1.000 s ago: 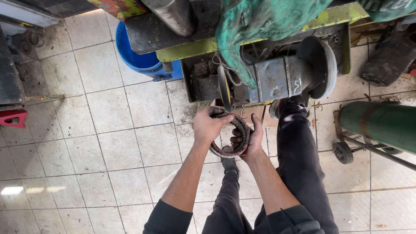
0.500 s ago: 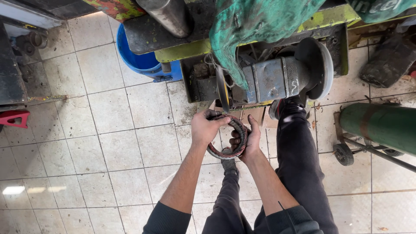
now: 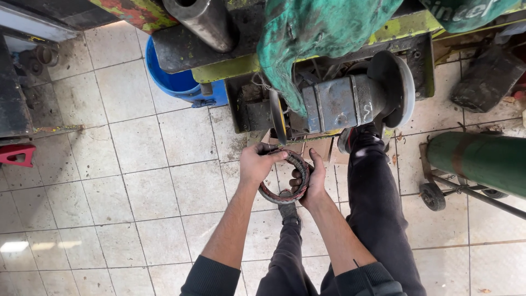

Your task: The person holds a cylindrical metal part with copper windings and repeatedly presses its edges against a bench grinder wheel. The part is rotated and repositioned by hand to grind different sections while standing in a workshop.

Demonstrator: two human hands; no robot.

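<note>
Two big things fill the frame's top — a grimy grey bench grinder (image 3: 350, 101) under a torn green cloth (image 3: 323, 33), and a blue plastic tub (image 3: 172, 82) at upper left. Lower, mid-frame, a rusty curved metal brake shoe (image 3: 287, 176) sits between both hands: left hand (image 3: 256, 163) curled around its upper-left edge, right hand (image 3: 312, 183) clasping its right side.

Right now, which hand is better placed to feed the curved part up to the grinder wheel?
Probably left: the left hand grips the curved part at its top end, nearest the grinder wheel. The right hand cradles its side.
</note>
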